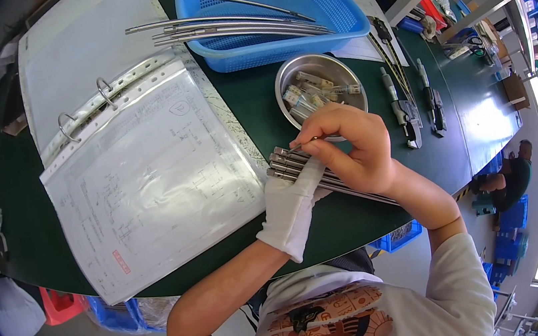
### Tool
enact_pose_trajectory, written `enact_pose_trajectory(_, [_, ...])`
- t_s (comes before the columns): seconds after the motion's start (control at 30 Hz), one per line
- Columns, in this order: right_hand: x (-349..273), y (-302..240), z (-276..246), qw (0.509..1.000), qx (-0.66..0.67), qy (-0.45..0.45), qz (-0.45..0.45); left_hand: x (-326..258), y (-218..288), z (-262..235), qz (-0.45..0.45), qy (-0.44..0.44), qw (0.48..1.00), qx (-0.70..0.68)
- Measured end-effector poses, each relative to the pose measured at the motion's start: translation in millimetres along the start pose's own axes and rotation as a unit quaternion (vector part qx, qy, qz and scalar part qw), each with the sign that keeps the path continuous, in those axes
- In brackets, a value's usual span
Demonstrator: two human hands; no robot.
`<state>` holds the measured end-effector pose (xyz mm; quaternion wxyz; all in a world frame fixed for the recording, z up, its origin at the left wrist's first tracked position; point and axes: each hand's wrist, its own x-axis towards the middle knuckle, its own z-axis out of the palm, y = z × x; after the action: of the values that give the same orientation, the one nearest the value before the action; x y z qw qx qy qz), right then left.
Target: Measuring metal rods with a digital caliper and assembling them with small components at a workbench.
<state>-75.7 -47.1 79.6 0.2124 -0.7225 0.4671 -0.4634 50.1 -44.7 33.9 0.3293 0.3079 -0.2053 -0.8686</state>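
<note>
My left hand (290, 211), in a white glove, is closed around a bundle of thin metal rods (280, 168). Their ends stick out past the fingers, and the shafts run under my right wrist toward the table's near edge. Bare, my right hand (355, 147) pinches a thin dark pin-like piece (314, 139) between thumb and forefinger, just above the rod ends. Its exact kind is too small to make out. Right behind that hand stands a round steel bowl (357, 102) with several small clear tubes or vials (313, 89) in it.
A blue perforated basket (346, 4) at the back carries several long metal rods (225, 29) across its rim. An open ring binder (150, 182) with drawings covers the left side. Measuring calipers (403, 111) lie at right. Farther off, a person (514, 171) sits bent over.
</note>
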Motion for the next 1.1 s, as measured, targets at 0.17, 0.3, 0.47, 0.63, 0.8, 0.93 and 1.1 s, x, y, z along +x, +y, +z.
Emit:
enact_pose_trajectory(0.17, [0, 0, 1, 1.0, -0.015, 0.0, -0.026, 0, -1, -2, -0.001, -0.007, 1.0, -0.003])
enact_pose_trajectory(0.3, [2, -3, 4, 0.993, -0.093, -0.008, -0.066, -2, -4, -3, 0.015, -0.007, 0.999, -0.029])
enact_pose_trajectory(0.47, [1, -6, 3, 0.979, -0.169, -0.06, -0.092, -1, -4, -3, 0.028, 0.008, 0.996, -0.079])
enact_pose_trajectory(0.63, [6, 3, 6, 0.978, -0.166, -0.061, -0.109, -3, -3, 0, 0.034, -0.003, 0.997, -0.068])
enact_pose_trajectory(0.8, [10, -10, 1, 0.972, -0.151, -0.03, -0.176, -3, 2, 2, 0.013, 0.021, 0.998, -0.057])
enact_pose_trajectory(0.93, [35, -8, -11, 0.969, -0.17, 0.043, -0.174, 0, 5, 3, -0.037, -0.012, 0.999, -0.026])
enact_pose_trajectory(1.1, [119, 50, -17, 0.961, -0.267, 0.035, 0.067, 0, 7, 5, -0.02, -0.015, 1.0, -0.017])
